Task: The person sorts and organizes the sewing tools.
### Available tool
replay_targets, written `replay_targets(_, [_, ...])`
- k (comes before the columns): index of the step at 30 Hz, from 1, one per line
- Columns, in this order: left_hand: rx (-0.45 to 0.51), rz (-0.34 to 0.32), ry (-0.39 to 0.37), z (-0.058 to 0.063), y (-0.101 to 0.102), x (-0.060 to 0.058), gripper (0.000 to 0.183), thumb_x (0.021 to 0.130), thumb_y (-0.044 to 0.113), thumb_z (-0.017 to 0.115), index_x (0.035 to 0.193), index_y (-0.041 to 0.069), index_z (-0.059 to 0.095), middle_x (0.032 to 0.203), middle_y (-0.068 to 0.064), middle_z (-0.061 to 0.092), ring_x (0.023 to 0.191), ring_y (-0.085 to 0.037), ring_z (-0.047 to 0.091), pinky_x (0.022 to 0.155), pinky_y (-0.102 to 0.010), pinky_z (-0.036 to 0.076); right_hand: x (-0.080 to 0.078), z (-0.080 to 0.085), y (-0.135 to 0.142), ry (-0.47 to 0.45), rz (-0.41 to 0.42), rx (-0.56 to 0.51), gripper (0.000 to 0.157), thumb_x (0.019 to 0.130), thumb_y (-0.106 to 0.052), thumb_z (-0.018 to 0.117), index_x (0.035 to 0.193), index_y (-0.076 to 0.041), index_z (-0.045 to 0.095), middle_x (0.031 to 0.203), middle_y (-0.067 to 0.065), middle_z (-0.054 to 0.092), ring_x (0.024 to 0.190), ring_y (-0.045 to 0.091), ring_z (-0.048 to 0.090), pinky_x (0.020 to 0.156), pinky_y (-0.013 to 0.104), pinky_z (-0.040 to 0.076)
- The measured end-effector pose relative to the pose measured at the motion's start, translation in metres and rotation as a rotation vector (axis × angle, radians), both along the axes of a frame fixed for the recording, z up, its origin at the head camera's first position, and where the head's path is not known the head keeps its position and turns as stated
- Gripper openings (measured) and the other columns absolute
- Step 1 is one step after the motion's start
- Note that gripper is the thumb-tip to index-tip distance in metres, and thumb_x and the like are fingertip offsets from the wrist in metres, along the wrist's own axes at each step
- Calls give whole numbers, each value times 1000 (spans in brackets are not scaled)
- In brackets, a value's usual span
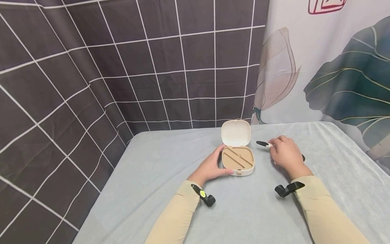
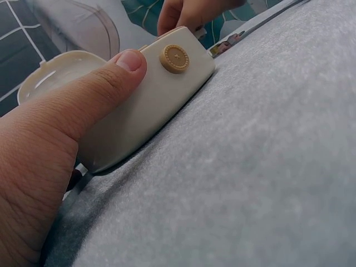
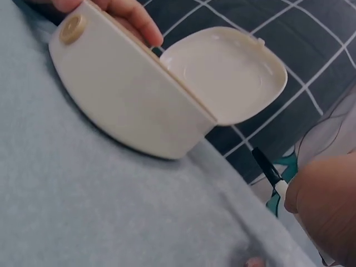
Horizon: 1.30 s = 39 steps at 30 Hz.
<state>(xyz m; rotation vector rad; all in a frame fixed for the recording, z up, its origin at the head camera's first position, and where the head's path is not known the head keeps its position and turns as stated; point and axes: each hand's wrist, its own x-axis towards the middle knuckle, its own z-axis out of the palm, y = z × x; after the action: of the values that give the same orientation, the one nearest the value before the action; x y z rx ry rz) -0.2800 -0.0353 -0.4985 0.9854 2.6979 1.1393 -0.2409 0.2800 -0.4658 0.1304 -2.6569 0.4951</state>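
One open white case (image 1: 237, 151) sits on the desk (image 1: 137, 189), probably light, stiff, slippery; best held by its sides, as the left hand's grip (image 1: 211, 166) does. At its three o'clock, the right hand's grip (image 1: 286, 153) holds a pen (image 1: 263, 144).

Case (image 1: 238, 158) left of pen (image 1: 263, 143)

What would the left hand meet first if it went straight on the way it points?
The white hinged case that the left hand grips; its raised lid is probably next, though depth is unclear.
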Motion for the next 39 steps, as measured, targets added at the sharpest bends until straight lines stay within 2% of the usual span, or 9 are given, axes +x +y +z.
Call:
replay_targets(9, [3,0,-4,1,0,1,105,75,54,85,158,24,28,156,3,43,143,-13,40,118,-36,34,5,19,-9,9,27,-19,29,88,-11,55,108,3,70,103,24,61,96,47,56,82,61,46])
replay_targets(15, [0,-1,1,0,0,0,106,75,54,85,158,24,28,155,3,44,142,-13,41,118,-36,34,7,28,-15,-28,33,-32,29,88,-14,57,108,3,70,104,23,62,96,45,57,82,60,47])
replay_targets(27, [-2,7,-10,1,0,1,107,74,53,86,159,25,27,156,3,43,143,-14,39,118,-36,34,9,34,-28,-33,116,-34,25,88,-13,60,104,3,71,98,18,63,85,33,58,75,53,50])
replay_targets(39, [-3,7,-17,1,0,2,108,74,53,86,159,25,26,156,4,43,143,-14,40,118,-37,34,9,31,-46,-22,192,-21,20,87,-13,63,98,2,70,89,14,62,76,27,58,68,49,52])
